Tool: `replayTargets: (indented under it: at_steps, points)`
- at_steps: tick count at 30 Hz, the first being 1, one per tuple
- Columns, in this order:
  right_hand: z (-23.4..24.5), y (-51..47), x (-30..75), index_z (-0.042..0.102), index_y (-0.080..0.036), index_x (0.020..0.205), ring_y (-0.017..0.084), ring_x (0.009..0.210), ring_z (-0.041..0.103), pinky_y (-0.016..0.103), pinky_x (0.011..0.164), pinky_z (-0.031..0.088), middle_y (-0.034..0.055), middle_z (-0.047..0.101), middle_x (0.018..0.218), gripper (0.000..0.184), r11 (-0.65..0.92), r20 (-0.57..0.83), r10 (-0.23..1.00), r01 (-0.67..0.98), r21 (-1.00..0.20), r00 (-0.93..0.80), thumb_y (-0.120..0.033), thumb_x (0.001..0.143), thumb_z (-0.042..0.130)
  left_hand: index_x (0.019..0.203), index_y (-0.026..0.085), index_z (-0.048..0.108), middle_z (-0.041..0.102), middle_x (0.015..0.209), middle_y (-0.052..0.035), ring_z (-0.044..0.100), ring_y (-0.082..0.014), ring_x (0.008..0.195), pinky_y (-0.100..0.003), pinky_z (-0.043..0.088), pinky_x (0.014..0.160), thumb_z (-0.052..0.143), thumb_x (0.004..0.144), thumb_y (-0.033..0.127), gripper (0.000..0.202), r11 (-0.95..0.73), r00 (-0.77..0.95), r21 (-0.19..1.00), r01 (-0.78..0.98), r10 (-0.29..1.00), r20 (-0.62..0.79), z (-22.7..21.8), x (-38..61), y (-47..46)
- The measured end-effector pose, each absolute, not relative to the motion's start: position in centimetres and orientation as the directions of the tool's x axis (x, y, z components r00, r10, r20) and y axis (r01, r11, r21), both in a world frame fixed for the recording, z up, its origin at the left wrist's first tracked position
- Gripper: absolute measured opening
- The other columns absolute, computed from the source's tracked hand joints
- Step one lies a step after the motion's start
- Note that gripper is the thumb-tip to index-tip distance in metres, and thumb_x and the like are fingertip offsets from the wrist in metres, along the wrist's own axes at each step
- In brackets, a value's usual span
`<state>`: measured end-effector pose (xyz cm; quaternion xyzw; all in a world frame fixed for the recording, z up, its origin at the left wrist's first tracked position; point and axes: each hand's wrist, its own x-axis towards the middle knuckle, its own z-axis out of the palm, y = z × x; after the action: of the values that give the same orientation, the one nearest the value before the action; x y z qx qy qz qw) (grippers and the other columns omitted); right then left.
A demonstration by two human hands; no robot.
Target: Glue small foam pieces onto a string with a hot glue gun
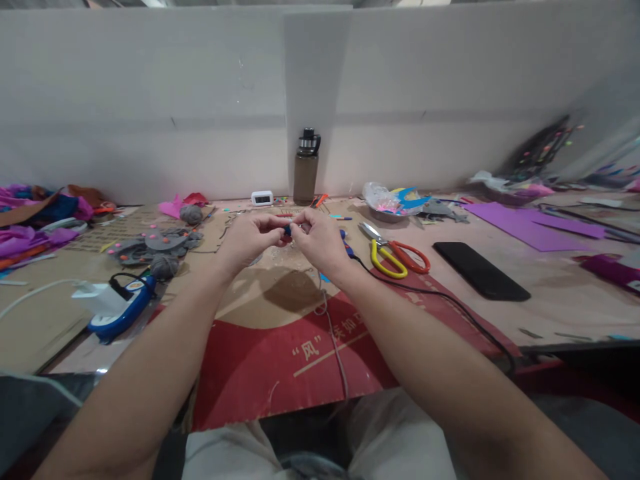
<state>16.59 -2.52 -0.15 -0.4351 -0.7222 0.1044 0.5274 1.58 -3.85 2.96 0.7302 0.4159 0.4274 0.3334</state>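
My left hand (253,241) and my right hand (321,239) meet above the cardboard, fingertips pinched around a small dark blue piece (287,230). Fingers cover most of that piece, so its kind does not show. A grey yarn strand (334,340) runs from below my right hand, over the red cardboard (260,373), to the front edge; whether it joins the blue piece I cannot tell. Just right of my right hand lies a blue-handled tool with a black cord (385,279), partly hidden by the wrist. Scissors (395,257) with yellow and red handles lie beyond it.
A black phone (480,270) and purple sheets (530,225) lie to the right. A bottle (306,170) and small white clock (262,198) stand by the wall. To the left are grey felt pieces (145,248), yarn balls and a blue power strip (123,313).
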Motion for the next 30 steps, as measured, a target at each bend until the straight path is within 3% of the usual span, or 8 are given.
replayTargets:
  at_steps: [6, 8, 12, 16, 22, 30]
  points:
    - [-0.41, -2.47, 16.38, 0.059, -0.017, 0.072, 0.011, 0.059, 0.044, 0.025, 0.059, 0.032, -0.0005, 0.054, 0.063, 0.011, 0.615, 0.639, 0.757, 0.483, -0.624, -0.138, -0.022, 0.078, 0.052, 0.086, 0.015, 0.071, 0.069, 0.067, -0.0053, 0.065, -0.0127, 0.059, -0.022, 0.052, 0.057, 0.056, 0.076, 0.025, 0.020, -0.552, 0.263, 0.626, 0.551, 0.826, 0.498, 2.06, 1.17, -3.33]
    - [-0.49, -2.46, 16.31, 0.060, -0.017, 0.077, 0.011, 0.059, 0.044, 0.025, 0.059, 0.032, -0.0008, 0.054, 0.064, 0.010, 0.614, 0.627, 0.764, 0.469, -0.635, -0.153, -0.023, 0.079, 0.051, 0.084, 0.015, 0.070, 0.069, 0.066, -0.0047, 0.065, -0.0124, 0.058, -0.021, 0.052, 0.056, 0.056, 0.076, 0.024, 0.019, -0.551, 0.231, 0.602, 0.578, 0.818, 0.526, 1.96, 1.08, -3.29]
    - [-0.63, -2.52, 16.14, 0.053, -0.018, 0.090, 0.011, 0.060, 0.045, 0.025, 0.059, 0.034, -0.0023, 0.052, 0.066, 0.012, 0.618, 0.636, 0.762, 0.431, -0.657, -0.123, -0.024, 0.079, 0.051, 0.079, 0.013, 0.067, 0.068, 0.066, -0.0039, 0.065, -0.0122, 0.056, -0.019, 0.051, 0.052, 0.056, 0.075, 0.021, 0.014, -0.505, 0.133, 0.675, 0.538, 0.842, 0.523, 2.11, 1.24, -3.49]
    - [-0.71, -2.69, 15.92, 0.048, -0.019, 0.080, 0.011, 0.062, 0.045, 0.026, 0.060, 0.034, -0.0018, 0.050, 0.068, 0.005, 0.627, 0.643, 0.757, 0.406, -0.665, -0.114, -0.024, 0.080, 0.050, 0.077, 0.013, 0.064, 0.066, 0.064, -0.0026, 0.065, -0.0120, 0.056, -0.019, 0.052, 0.052, 0.056, 0.074, 0.021, 0.011, -0.468, 0.082, 0.746, 0.474, 0.867, 0.492, 2.18, 1.53, -3.56]
    - [-0.64, -2.89, 15.82, 0.048, -0.019, 0.073, 0.011, 0.064, 0.046, 0.026, 0.061, 0.035, -0.0010, 0.052, 0.069, 0.009, 0.610, 0.630, 0.770, 0.397, -0.685, -0.096, -0.024, 0.080, 0.049, 0.074, 0.014, 0.061, 0.064, 0.063, -0.0021, 0.064, -0.0127, 0.054, -0.020, 0.051, 0.049, 0.057, 0.073, 0.022, 0.009, -0.434, 0.061, 0.829, 0.352, 0.895, 0.442, 2.01, 1.86, -3.55]
    - [-0.44, -2.75, 15.95, 0.057, -0.018, 0.080, 0.010, 0.057, 0.043, 0.024, 0.057, 0.033, -0.0030, 0.050, 0.062, 0.013, 0.553, 0.581, 0.811, 0.405, -0.728, -0.061, -0.029, 0.080, 0.051, 0.071, 0.015, 0.063, 0.056, 0.048, 0.0015, 0.047, -0.0064, 0.037, -0.017, 0.033, 0.036, 0.059, 0.072, 0.022, 0.008, -0.430, 0.039, 0.825, 0.366, 0.893, 0.448, 2.11, 1.87, -3.68]
